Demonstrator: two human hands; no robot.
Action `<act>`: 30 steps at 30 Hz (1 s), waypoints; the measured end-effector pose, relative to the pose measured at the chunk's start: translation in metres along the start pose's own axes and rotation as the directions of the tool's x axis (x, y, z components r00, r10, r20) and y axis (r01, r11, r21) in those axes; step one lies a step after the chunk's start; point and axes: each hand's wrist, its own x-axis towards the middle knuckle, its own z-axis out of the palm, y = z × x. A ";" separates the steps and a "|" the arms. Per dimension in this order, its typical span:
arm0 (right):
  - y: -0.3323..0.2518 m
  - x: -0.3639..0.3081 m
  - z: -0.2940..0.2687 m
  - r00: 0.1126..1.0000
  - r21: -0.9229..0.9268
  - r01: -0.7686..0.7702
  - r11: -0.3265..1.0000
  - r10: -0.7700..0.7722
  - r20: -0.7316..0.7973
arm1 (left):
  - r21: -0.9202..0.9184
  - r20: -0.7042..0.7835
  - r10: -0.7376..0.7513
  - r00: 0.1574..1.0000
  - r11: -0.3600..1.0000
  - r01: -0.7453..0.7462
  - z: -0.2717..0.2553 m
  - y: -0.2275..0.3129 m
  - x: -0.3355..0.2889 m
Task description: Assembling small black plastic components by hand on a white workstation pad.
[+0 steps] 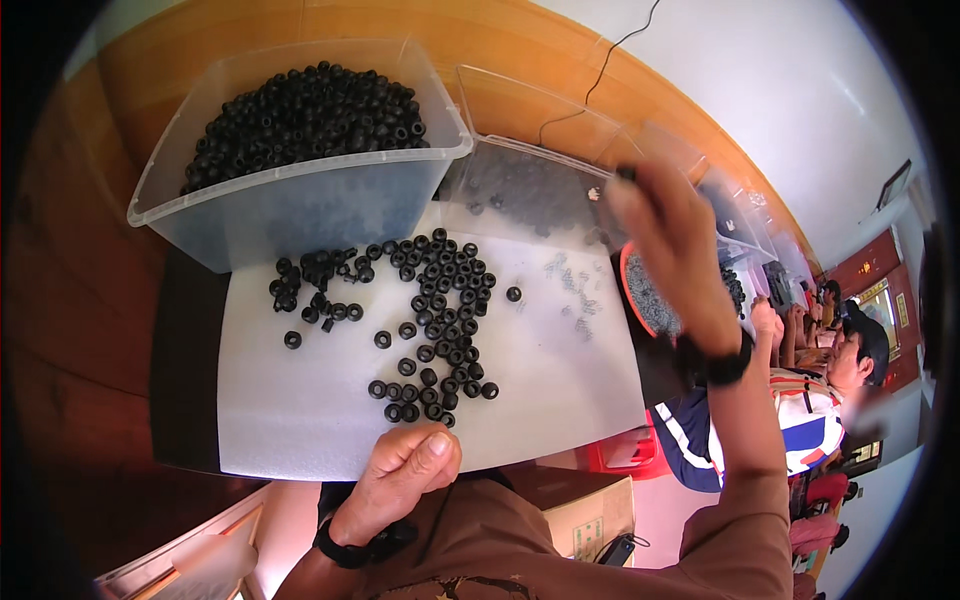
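Observation:
My left hand is closed in a fist at the near edge of the white sheet, thumb on top. Whatever it holds is hidden. Just beyond it, many round black pieces with holes through them lie in a loose band. To the right my right hand is raised and smeared by motion, above the far right corner of the sheet. A small dark piece shows at its fingertips; the blur hides whether it is gripped. Small shiny pieces, possibly springs, are scattered on the sheet's right part.
A large translucent tub heaped with black pieces stands at the far left. Beside it is a clear bin holding some dark pieces. An orange-rimmed bowl of small grey pieces sits at the right. Another person sits along the right side.

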 end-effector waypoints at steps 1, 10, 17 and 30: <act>0.023 0.017 -0.002 0.998 -0.004 -0.052 0.999 0.052 -0.033 | -0.002 0.002 0.003 1.000 1.000 -0.003 0.001 0.000 0.000; 0.045 0.021 0.009 0.964 0.291 -0.258 0.921 0.223 0.147 | 0.038 0.012 0.001 1.000 0.999 -0.002 0.002 0.001 0.001; 0.034 -0.041 0.052 0.825 0.070 0.001 0.998 -0.040 0.564 | 0.095 -0.046 0.021 0.999 0.995 -0.017 0.009 0.000 0.001; 0.033 -0.062 0.096 0.784 -0.145 0.047 0.988 0.053 0.619 | 0.100 -0.075 0.036 0.997 0.995 -0.028 0.008 -0.006 0.003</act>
